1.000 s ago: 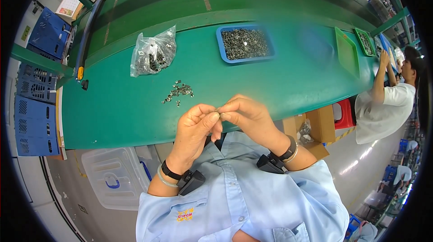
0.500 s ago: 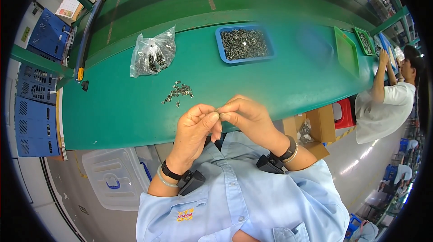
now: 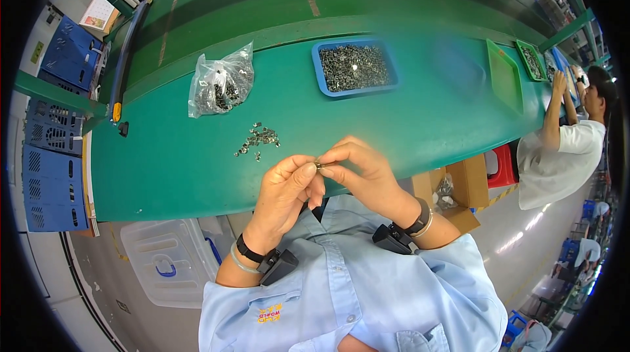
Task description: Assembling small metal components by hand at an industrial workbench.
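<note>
Fingertip to fingertip, my left hand [image 3: 289, 185] and my right hand [image 3: 357, 165] meet over the near edge of the green table. Between them they pinch a small metal part [image 3: 318, 165], mostly covered by the fingers, so its exact kind does not show. Just beyond my left hand lies a loose pile of small shiny metal pieces [image 3: 260, 138]. Farther back stands a clear plastic bag [image 3: 222, 82] with dark metal pieces inside. A blue tray [image 3: 355, 93] full of similar small pieces sits at the back, right of the bag.
Green trays [image 3: 504, 76] stand at the table's right end, near a co-worker in a white top [image 3: 558, 155]. Below the table are an open cardboard box [image 3: 467, 191], a red stool [image 3: 502, 167] and a clear lidded bin [image 3: 164, 267]. Blue crates [image 3: 54, 181] line the left.
The fingertips have shifted slightly around the small part, and a little more of it shows. Both hands stay in nearly the same place; the view has tilted a touch.
</note>
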A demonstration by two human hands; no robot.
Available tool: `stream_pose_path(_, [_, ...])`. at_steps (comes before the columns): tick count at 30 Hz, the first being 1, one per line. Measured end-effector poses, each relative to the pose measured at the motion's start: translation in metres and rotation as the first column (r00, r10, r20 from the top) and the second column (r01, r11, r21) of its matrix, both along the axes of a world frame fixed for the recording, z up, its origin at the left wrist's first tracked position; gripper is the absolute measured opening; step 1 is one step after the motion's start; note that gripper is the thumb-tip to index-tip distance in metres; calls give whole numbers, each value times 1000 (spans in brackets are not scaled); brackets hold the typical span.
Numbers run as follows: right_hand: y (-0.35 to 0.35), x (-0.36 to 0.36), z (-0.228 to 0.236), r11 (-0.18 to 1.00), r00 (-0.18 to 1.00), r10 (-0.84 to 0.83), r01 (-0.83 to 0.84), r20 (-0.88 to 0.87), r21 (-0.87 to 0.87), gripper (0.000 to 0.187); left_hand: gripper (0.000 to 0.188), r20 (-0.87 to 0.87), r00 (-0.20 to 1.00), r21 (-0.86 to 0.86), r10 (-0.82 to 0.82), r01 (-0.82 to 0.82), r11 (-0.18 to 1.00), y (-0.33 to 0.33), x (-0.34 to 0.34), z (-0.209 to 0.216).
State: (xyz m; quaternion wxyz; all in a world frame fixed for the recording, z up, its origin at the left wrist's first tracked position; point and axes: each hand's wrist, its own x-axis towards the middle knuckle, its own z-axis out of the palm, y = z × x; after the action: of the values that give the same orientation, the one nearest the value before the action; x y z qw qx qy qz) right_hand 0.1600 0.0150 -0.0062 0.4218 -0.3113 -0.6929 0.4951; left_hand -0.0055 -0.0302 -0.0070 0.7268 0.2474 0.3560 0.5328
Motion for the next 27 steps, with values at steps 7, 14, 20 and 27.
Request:
stream_pose_path(7, [5,-1,-1,999,1000,0,0,3,36,16,19,-23,1000,17,-1,1,1000,3,-1,-1])
stream_pose_path(14, [7,-7,-1,996,1000,-2,-1,30,94,18,17,-35,999,23,9,-8,1000,4,-7,-2])
stream_pose_path(20, [13,-16,-2,920,987,-148,112,68,377,22,18,20,999,-18,40,-40,999,4,-6,-4])
stream_pose_path(27, [14,-16,-1,928,986,-134,91,95,362,21,18,-22,999,38,49,-48,998,7,-13,-5])
